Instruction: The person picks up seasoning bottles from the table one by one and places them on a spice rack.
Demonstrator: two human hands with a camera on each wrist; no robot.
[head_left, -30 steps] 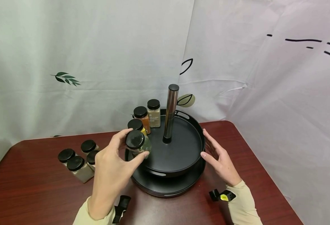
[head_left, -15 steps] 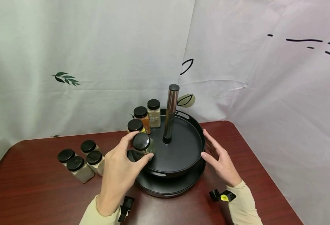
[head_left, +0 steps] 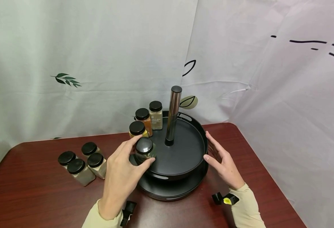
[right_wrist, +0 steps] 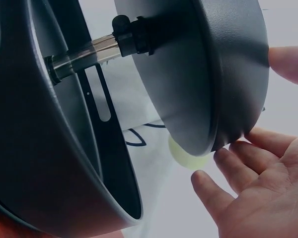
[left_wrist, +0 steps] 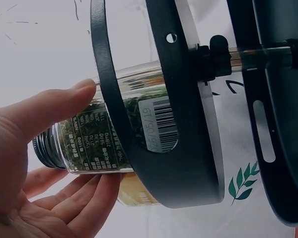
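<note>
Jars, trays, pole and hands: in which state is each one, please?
Green herb jar: capped, roughly upright, held by left hand.
Three tray jars: capped, standing upright.
Four table jars: capped, standing upright.
Upper tray: bearing jars, touched by right hand.
Lower tray: under the upper tray.
Pole: upright.

On the table [head_left: 41, 193], an upper tray [head_left: 185, 158] with a central post [head_left: 173, 117] sits above a lower tray [head_left: 170, 190]. Three jars [head_left: 147, 124] line the upper tray's left rear, a fourth jar [head_left: 144, 145] before them between the left fingers [head_left: 147, 163], the right fingers [head_left: 216, 142] opposite. Four other jars [head_left: 80, 165] stand left of both trays; a curtain [head_left: 113, 57] hangs behind.
</note>
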